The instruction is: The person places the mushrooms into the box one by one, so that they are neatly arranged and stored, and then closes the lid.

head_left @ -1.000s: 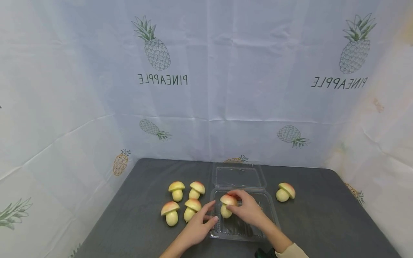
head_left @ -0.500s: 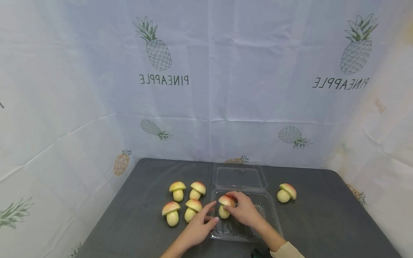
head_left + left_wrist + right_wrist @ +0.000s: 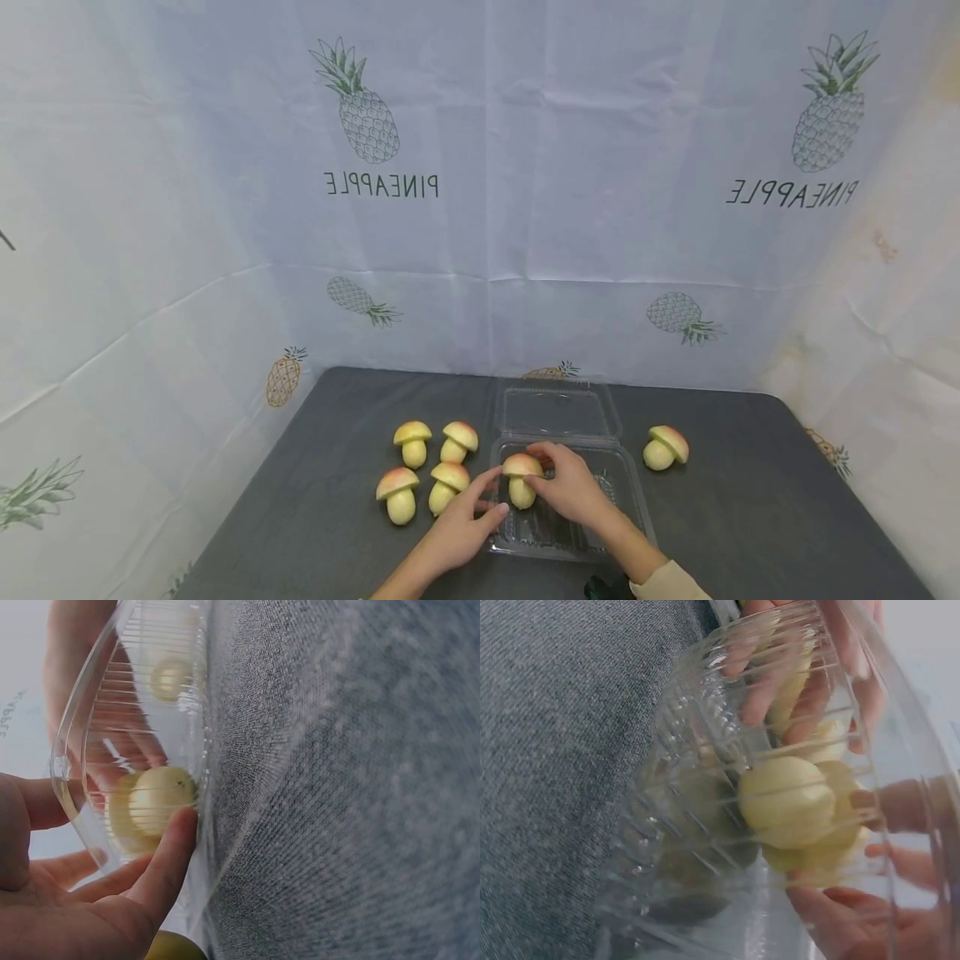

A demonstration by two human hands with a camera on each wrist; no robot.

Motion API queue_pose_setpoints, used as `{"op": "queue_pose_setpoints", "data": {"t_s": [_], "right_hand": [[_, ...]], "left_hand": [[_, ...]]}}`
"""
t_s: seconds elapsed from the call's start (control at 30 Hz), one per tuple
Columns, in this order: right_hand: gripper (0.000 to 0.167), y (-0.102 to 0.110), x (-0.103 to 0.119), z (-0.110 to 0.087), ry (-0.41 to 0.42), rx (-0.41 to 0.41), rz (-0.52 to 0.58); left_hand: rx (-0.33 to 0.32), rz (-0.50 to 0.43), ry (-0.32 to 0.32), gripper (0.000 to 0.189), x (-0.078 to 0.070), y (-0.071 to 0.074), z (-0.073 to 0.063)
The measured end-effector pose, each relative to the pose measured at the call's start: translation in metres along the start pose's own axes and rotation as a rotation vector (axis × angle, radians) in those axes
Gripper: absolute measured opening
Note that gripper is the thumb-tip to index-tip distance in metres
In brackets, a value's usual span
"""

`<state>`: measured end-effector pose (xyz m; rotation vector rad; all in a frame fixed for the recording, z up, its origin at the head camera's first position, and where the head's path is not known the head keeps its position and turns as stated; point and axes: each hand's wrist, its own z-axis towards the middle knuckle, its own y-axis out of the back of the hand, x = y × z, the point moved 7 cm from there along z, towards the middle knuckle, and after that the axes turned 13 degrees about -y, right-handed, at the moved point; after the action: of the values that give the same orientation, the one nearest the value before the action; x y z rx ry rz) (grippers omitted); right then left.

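So the piece to look at is the yellow toy-looking mushroom with a rounded, red-blushed cap and a fat pale stem (image 3: 520, 486). It's inside the clear plastic hinged container (image 3: 536, 552), over on the left part of the base, and the container's see-through lid (image 3: 555, 412) is laid back on the far side.

The right hand (image 3: 576, 490) has it pinched, coming in from the mushroom's right with the grip up around the cap. The left hand (image 3: 459, 529) isn't holding any mushroom; its fingers are spread and fairly straight against the container's left side, and from the left wrist view it looks like clear wall sits between one fingertip and the stem.

The relation that matters, imo: the mushroom is right between the two hands, long axis running roughly front to back, cap away from the person, stem end towards them. Right hand's the nearer one since it's actually on it, left is just beside. Can't tell whether the stem is touching the container floor.

Four matching mushrooms (image 3: 401, 507) lie in a loose two-by-two left of the container on the dark grey desk (image 3: 300, 525), and a lone mushroom (image 3: 657, 455) lies off to the right, tilted, cap towards upper right.
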<state>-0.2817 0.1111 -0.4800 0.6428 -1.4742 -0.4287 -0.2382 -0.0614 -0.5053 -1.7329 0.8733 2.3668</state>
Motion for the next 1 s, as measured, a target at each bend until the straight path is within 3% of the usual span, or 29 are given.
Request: {"op": "queue_pose_setpoints", "data": {"t_s": [0.7, 1.0], "right_hand": [[0.04, 0.038, 0.009, -0.022, -0.003, 0.005, -0.025], [0.037, 0.061, 0.006, -0.03, 0.003, 0.004, -0.093]], "left_hand": [[-0.005, -0.006, -0.016, 0.057, 0.002, 0.0, 0.0], [0.002, -0.016, -0.009, 0.057, 0.001, 0.0, -0.001]]}}
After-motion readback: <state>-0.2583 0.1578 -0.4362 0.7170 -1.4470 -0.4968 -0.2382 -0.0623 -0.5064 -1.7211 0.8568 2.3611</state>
